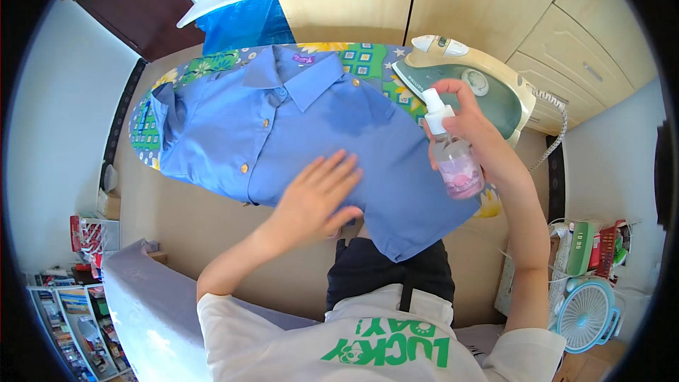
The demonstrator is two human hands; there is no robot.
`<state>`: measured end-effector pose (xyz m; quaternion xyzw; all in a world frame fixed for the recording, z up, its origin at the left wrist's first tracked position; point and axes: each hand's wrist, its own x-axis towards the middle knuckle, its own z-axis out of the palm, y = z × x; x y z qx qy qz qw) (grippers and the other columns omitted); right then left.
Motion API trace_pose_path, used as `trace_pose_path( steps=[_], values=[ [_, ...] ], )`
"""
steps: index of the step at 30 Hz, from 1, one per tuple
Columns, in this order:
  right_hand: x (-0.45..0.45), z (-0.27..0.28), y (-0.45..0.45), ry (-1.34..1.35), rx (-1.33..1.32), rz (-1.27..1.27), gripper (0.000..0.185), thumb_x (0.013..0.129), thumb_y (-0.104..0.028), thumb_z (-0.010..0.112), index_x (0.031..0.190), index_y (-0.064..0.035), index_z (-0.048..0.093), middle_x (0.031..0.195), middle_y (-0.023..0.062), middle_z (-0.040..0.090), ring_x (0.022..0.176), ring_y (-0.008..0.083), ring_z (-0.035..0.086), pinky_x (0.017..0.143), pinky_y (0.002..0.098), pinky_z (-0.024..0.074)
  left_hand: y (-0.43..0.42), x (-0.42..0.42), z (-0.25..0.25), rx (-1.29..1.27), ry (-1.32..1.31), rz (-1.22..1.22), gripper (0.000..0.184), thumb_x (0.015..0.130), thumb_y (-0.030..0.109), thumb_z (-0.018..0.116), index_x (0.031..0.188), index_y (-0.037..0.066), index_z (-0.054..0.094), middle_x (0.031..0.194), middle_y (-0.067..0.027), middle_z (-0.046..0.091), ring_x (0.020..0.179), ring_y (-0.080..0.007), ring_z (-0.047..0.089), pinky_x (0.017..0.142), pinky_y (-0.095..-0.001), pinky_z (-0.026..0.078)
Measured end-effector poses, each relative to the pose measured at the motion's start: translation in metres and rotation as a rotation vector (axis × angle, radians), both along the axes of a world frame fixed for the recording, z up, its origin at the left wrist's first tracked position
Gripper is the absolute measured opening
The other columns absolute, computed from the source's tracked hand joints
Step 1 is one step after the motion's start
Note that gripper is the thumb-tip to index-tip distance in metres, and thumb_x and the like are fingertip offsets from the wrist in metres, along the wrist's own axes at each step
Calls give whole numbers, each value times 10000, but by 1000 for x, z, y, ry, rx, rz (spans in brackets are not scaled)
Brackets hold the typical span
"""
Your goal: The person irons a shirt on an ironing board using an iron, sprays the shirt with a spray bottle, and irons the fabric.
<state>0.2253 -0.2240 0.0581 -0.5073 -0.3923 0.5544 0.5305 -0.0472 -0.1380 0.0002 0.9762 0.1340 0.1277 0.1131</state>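
Observation:
A blue button-up shirt (212, 127) lies spread over a flowered ironing board (364, 62), its collar toward the far edge. A darker, damp-looking patch shows on the fabric below the collar. Fingers apart, my left hand (318, 194) is over the shirt's lower front; whether it presses on the cloth I cannot tell. My right hand (470, 124) is wrapped round a clear spray bottle (456, 163) with a white nozzle and pinkish liquid or label, above the sleeve side. Just beyond that hand, a green and cream iron (460, 85) rests on the board's right end.
A coiled cord (559, 117) runs from the iron down the right side. Wooden cabinets (481, 0) stand behind the board. At lower right are a small blue fan (585, 315) and a green digital clock (580, 247). A lilac-covered surface (152, 311) lies at lower left.

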Motion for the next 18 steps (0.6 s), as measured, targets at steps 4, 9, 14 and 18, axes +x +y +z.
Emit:
trace_pose_path(
  steps=[4,9,14,18],
  values=[
    [-6,13,-16,120,-125,62,461,931,-214,522,1353,-143,350,883,87,595,799,144,598,693,276,502,-33,33,-6,-84,-90,-128,560,838,327,627,1284,14,497,1380,-154,451,1305,-317,397,1068,-457,317],
    [-12,-2,-16,29,12,-25,426,947,-170,507,1362,-166,410,860,56,612,734,151,603,682,280,506,-49,52,-14,-106,-150,-173,575,826,333,635,1277,3,499,1372,-167,454,1308,-323,388,1071,-470,307],
    [-30,4,8,-602,59,128,417,902,-155,561,1309,-156,466,903,112,641,711,204,627,673,319,502,-27,35,-9,35,-154,124,659,804,414,640,1299,7,486,1394,-172,426,1317,-354,363,1069,-498,279],
    [-38,-22,35,-955,344,122,429,855,-141,591,1271,-138,488,902,151,649,676,280,628,641,360,493,-20,26,-16,18,-81,192,685,799,468,626,1328,58,481,1412,-158,408,1316,-369,352,1073,-505,262]
  ],
)
